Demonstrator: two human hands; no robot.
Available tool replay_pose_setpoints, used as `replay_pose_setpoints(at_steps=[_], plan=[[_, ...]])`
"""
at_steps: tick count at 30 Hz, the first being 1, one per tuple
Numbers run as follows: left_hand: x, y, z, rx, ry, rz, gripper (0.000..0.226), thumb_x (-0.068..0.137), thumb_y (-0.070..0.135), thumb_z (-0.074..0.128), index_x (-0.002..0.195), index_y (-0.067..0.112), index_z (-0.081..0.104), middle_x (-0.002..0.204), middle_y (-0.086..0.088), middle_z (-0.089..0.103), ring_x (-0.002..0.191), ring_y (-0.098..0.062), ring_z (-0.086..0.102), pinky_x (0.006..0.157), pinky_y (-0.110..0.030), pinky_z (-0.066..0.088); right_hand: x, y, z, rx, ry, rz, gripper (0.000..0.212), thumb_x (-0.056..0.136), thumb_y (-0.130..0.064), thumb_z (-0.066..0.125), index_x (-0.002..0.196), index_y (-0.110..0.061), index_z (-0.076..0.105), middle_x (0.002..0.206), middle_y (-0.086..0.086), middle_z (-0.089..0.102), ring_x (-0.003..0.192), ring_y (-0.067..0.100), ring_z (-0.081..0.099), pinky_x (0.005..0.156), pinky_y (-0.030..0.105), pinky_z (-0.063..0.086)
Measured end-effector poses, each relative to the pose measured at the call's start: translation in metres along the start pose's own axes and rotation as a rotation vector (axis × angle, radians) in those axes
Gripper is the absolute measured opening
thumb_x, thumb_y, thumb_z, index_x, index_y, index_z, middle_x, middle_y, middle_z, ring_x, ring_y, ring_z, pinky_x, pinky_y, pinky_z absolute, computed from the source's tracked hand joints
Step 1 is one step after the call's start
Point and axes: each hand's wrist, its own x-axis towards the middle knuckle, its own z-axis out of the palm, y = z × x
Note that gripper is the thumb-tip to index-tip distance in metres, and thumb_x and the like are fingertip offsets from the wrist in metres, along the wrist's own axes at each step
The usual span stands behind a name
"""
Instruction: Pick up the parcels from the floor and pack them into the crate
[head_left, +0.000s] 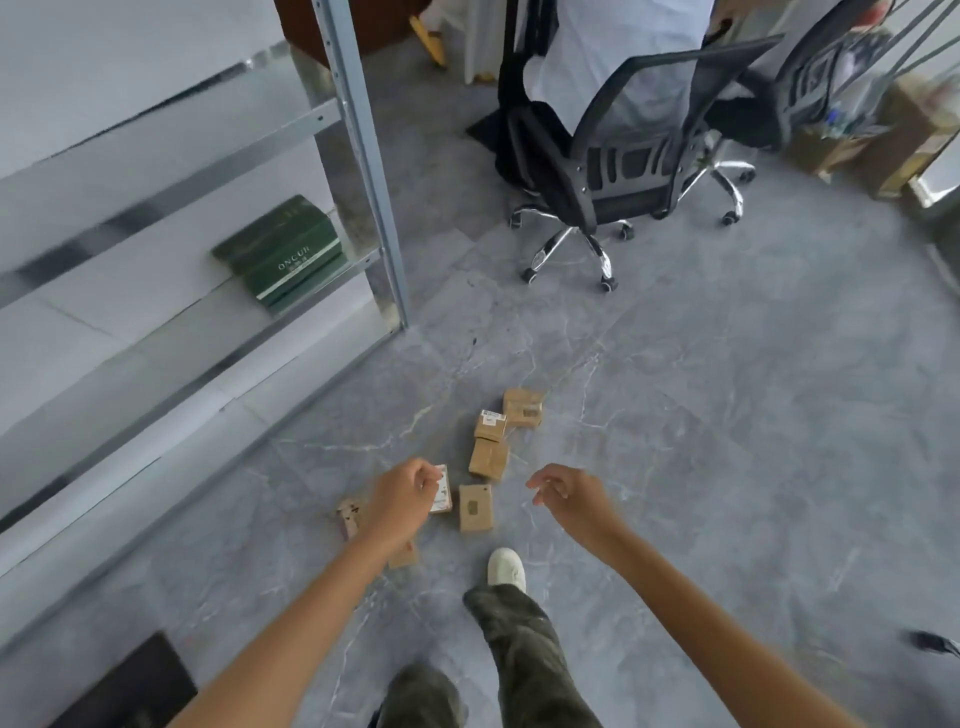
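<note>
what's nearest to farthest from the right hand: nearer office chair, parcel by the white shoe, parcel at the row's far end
1. shoe-side parcel, just left of the right hand
2. far-end parcel, ahead on the floor
3. nearer office chair, well beyond both

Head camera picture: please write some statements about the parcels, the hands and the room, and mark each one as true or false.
1. Several small brown parcels lie on the grey floor. True.
2. The right hand holds one parcel. False: its fingers are loosely curled and hold nothing.
3. A green box lies on the metal shelf. True.
4. The office chair lies tipped on its side. False: it stands upright on its wheels.
5. A white shoe stands on the floor close to the parcels. True.
</note>
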Motion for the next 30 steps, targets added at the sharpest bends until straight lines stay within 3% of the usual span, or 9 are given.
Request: replay_pose_setpoints(at_steps=[3, 12, 16, 19, 22, 24, 26, 28, 30], plan=[[0.044, -0.024, 0.040, -0.035, -0.007, -0.081, 0.014, 0.092, 0.013, 0.052, 0.095, 0.012, 0.066, 0.100, -0.008, 0.068, 0.096, -0.024, 0.063, 0.081, -0.029, 0.044, 0.053, 0.034, 0.018, 0.043, -0.057, 0.107, 0.032, 0.091, 0.000, 0.040, 0.102, -0.012, 0.068, 0.101, 0.008, 0.070, 0.086, 0.023, 0.065, 0.066, 0.023, 0.051], [0.225, -0.195, 0.223, -0.038, -0.231, -0.331, 0.033, 0.095, 0.013, 0.046, 0.126, 0.008, 0.054, 0.126, -0.011, 0.059, 0.115, -0.024, 0.055, 0.094, -0.028, 0.040, 0.259, 0.204, 0.167, 0.097, -0.152, 0.376, 0.035, 0.090, -0.001, 0.038, 0.104, -0.012, 0.068, 0.104, 0.010, 0.069, 0.089, 0.025, 0.065, 0.056, 0.015, 0.042], [0.306, -0.297, 0.317, 0.056, -0.402, -0.402, 0.044, 0.093, 0.012, 0.046, 0.136, 0.002, 0.041, 0.138, -0.016, 0.047, 0.124, -0.029, 0.047, 0.100, -0.032, 0.038, 0.358, 0.288, 0.258, 0.075, -0.222, 0.474, 0.036, 0.093, -0.004, 0.039, 0.122, -0.010, 0.060, 0.125, 0.010, 0.059, 0.094, 0.019, 0.055, 0.072, 0.023, 0.043], [0.350, -0.350, 0.369, 0.170, -0.459, -0.384, 0.059, 0.087, 0.023, 0.051, 0.141, 0.005, 0.032, 0.143, -0.012, 0.041, 0.127, -0.026, 0.043, 0.104, -0.034, 0.038, 0.415, 0.331, 0.313, 0.013, -0.344, 0.494, 0.051, 0.095, -0.006, 0.042, 0.145, -0.009, 0.034, 0.143, 0.013, 0.043, 0.112, 0.025, 0.052, 0.082, 0.026, 0.046], [0.369, -0.368, 0.402, -0.026, -0.573, -0.446, 0.082, 0.091, 0.023, 0.055, 0.151, 0.012, 0.000, 0.154, -0.003, 0.021, 0.141, -0.022, 0.024, 0.109, -0.027, 0.025, 0.452, 0.351, 0.348, 0.075, -0.460, 0.498, 0.057, 0.095, -0.007, 0.044, 0.148, -0.009, 0.022, 0.146, 0.015, 0.038, 0.125, 0.030, 0.046, 0.094, 0.032, 0.043], [0.373, -0.366, 0.416, -0.083, -0.612, -0.480, 0.088, 0.091, 0.011, 0.055, 0.149, 0.009, -0.010, 0.155, -0.006, 0.019, 0.139, -0.022, 0.029, 0.097, -0.022, 0.032, 0.462, 0.353, 0.359, 0.193, -0.448, 0.529, 0.051, 0.096, -0.009, 0.041, 0.145, -0.011, 0.028, 0.140, 0.014, 0.044, 0.125, 0.031, 0.046, 0.099, 0.039, 0.041], [0.369, -0.349, 0.416, -0.134, -0.572, -0.502, 0.078, 0.087, 0.002, 0.055, 0.147, 0.009, 0.006, 0.144, -0.009, 0.037, 0.125, -0.023, 0.044, 0.087, -0.027, 0.041, 0.456, 0.347, 0.358, 0.213, -0.375, 0.521, 0.046, 0.097, -0.015, 0.038, 0.143, -0.013, 0.032, 0.136, 0.013, 0.047, 0.122, 0.030, 0.049, 0.100, 0.040, 0.044], [0.356, -0.323, 0.404, -0.220, -0.508, -0.531, 0.066, 0.086, 0.002, 0.057, 0.140, 0.014, 0.021, 0.132, -0.004, 0.046, 0.116, -0.020, 0.046, 0.091, -0.030, 0.042, 0.441, 0.332, 0.343, 0.165, -0.295, 0.458, 0.044, 0.097, -0.019, 0.039, 0.141, -0.017, 0.038, 0.136, 0.011, 0.048, 0.119, 0.030, 0.051, 0.098, 0.042, 0.047], [0.337, -0.293, 0.384, -0.313, -0.455, -0.581, 0.061, 0.084, 0.004, 0.059, 0.136, 0.015, 0.029, 0.131, -0.005, 0.050, 0.112, -0.020, 0.049, 0.091, -0.035, 0.046, 0.419, 0.308, 0.315, 0.135, -0.219, 0.383, 0.045, 0.093, -0.009, 0.041, 0.138, -0.017, 0.043, 0.134, 0.010, 0.046, 0.118, 0.029, 0.051, 0.093, 0.037, 0.048]])
